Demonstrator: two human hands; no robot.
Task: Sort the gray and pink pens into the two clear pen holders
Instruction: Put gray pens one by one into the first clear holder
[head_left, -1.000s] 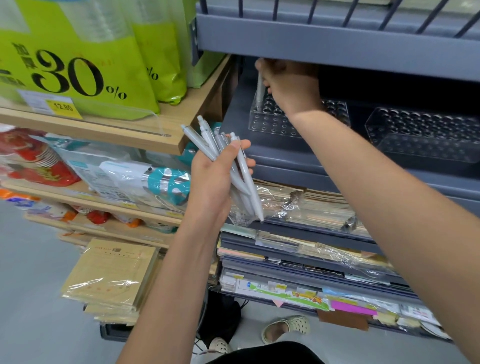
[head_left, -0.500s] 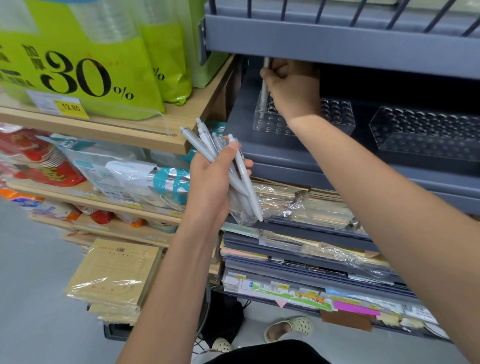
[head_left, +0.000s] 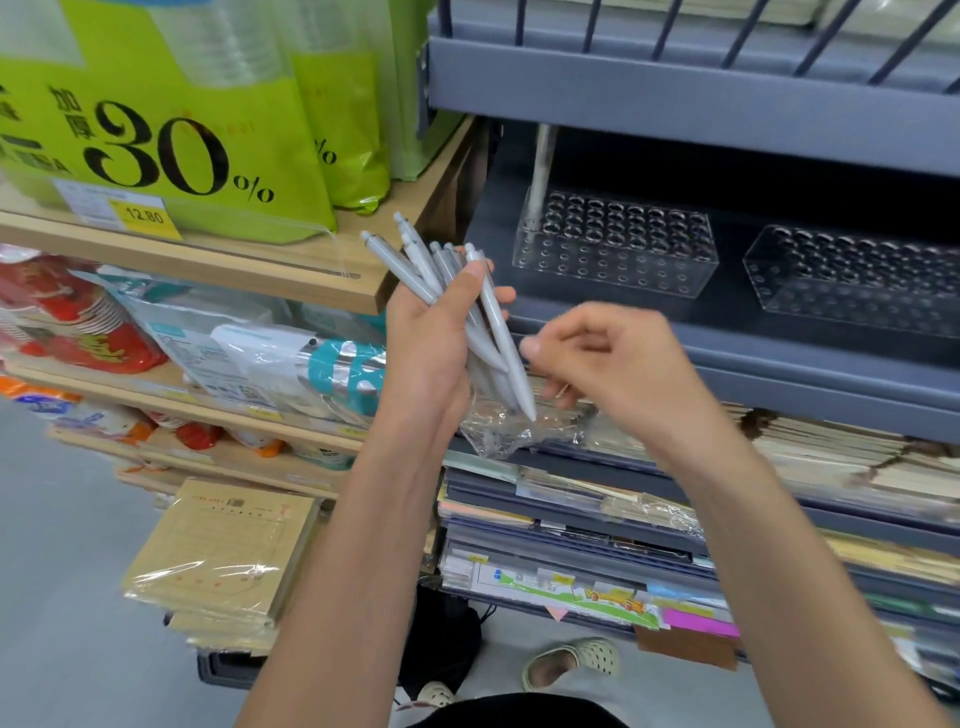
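Note:
My left hand (head_left: 434, 343) grips a bundle of several gray pens (head_left: 498, 332), tips pointing down and clickers up, together with a crumpled clear wrapper (head_left: 498, 431). My right hand (head_left: 608, 358) hovers just right of the bundle with loosely curled fingers and holds nothing; its fingertips are close to the lowest pen. One gray pen (head_left: 540, 171) stands upright in the far left corner hole of the left clear pen holder (head_left: 613, 249). The right clear pen holder (head_left: 852, 280) has no pens in it. No pink pens are in view.
Both holders sit on a gray metal shelf (head_left: 727, 358) under a low upper shelf (head_left: 675, 104). Stacked paper goods fill the shelves below. A wooden shelf (head_left: 249, 270) with green packages stands at the left. My sandalled foot (head_left: 571, 660) is on the floor.
My right hand let go of one gray pen, leaving it standing in the left holder, and drew back down to the bundle in my left hand. The left hand stayed put.

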